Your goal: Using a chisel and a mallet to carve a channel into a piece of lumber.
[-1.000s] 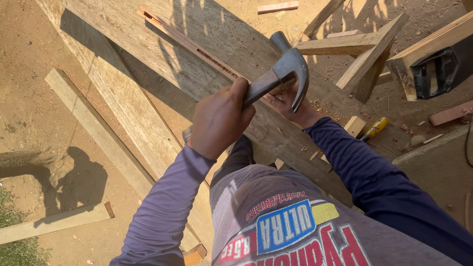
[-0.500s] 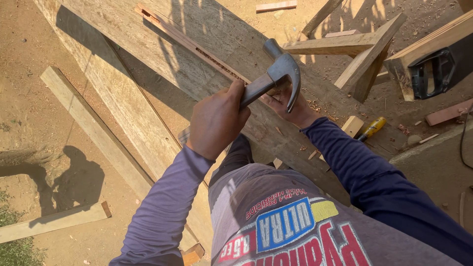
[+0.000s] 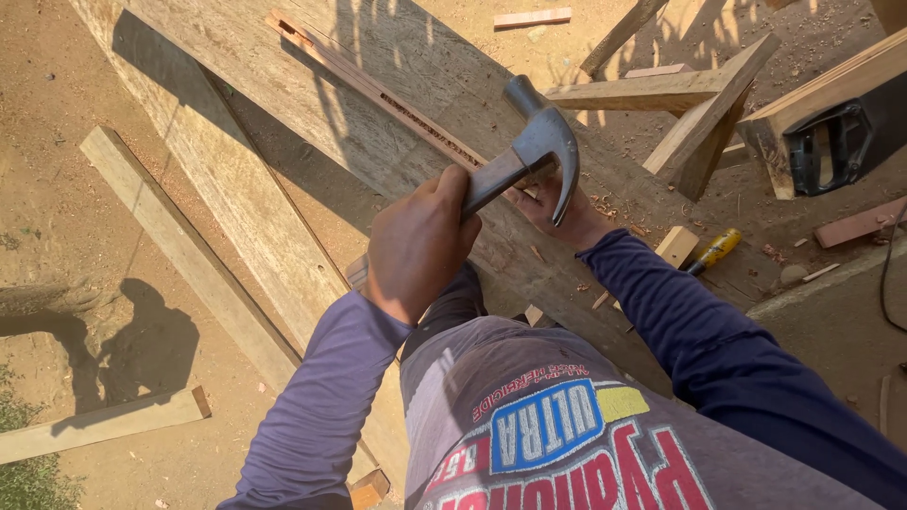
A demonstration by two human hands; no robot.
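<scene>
A wide wooden board [image 3: 312, 104] runs slantwise from upper left to lower right, a thin strip [image 3: 378, 94] lying along it. The left hand [image 3: 416, 250] is wrapped tight round the handle of a claw hammer [image 3: 529, 156], whose long axis slants up and right, its head raised just above the right hand [image 3: 567, 217]. That hand rests on the board beneath the head; I cannot tell whether its fingers pinch anything. A yellow-handled tool [image 3: 710, 251] lies near.
</scene>
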